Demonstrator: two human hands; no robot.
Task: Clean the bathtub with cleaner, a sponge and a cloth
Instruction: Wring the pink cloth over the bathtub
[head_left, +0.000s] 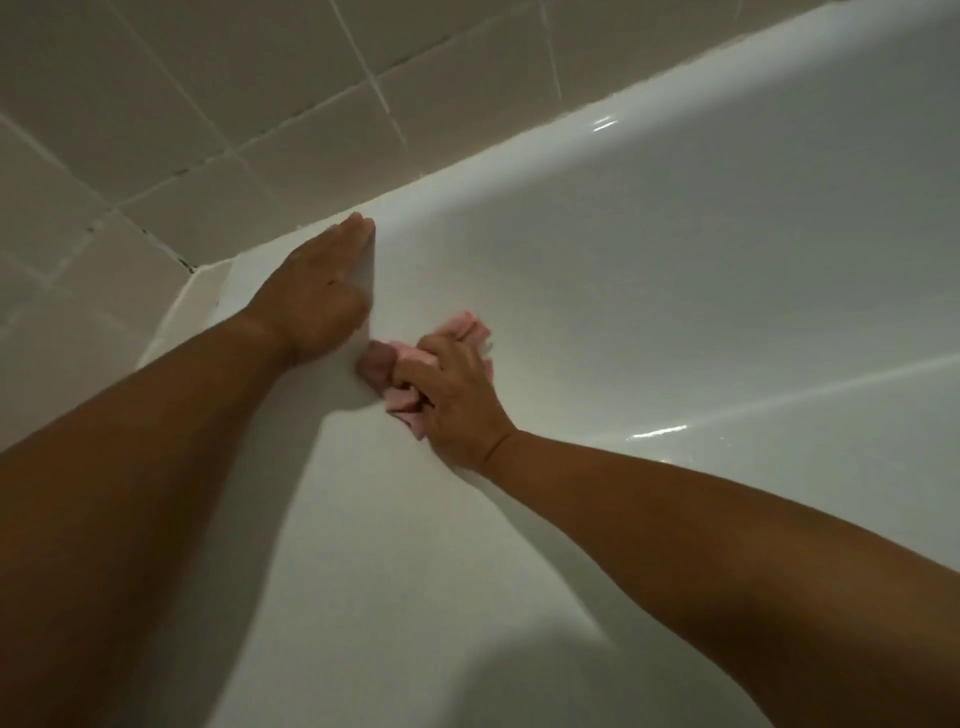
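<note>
The white bathtub (649, 249) fills most of the view, its glossy inner wall sloping down to the right. My left hand (317, 296) lies flat on the tub's rim near the tiled corner, fingers together and stretched out, holding nothing. My right hand (452, 395) presses a crumpled pink cloth (467, 327) against the tub's inner wall just below the left hand. The cloth pokes out above the fingers and under the palm. No sponge or cleaner bottle is in view.
Beige wall tiles (182, 104) with dark-stained grout rise behind the rim and meet in a corner at the left. Light glints on the tub's wet surface at the right. My shadow falls across the tub's lower part.
</note>
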